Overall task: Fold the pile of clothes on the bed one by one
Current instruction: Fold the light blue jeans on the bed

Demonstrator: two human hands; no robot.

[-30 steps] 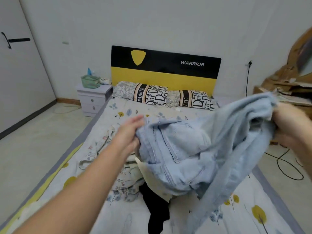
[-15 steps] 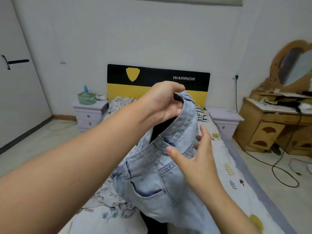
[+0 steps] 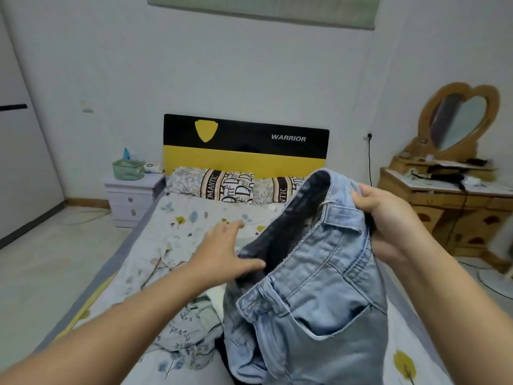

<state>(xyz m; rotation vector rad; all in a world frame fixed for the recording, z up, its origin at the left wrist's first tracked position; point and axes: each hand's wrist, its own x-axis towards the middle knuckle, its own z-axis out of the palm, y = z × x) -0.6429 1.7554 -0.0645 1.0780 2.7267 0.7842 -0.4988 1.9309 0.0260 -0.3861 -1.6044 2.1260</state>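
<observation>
From the head camera, the bed [image 3: 194, 226] with a floral sheet fills the middle of the frame, its black and yellow headboard [image 3: 245, 147] against a white wall. The jeans [image 3: 313, 287] (light blue denim, stiff seams) hang at lower right above the crumpled clothes pile [image 3: 188, 326]. The right hand [image 3: 388, 218] clenches the waistband; the left hand [image 3: 224, 251] is spread, its thumb touching the denim. Bare sheet lies at upper centre.

jeans [image 3: 319, 287] — pale blue denim | headboard [image 3: 245, 147] — black over yellow | bedsheet [image 3: 177, 229] — floral
</observation>
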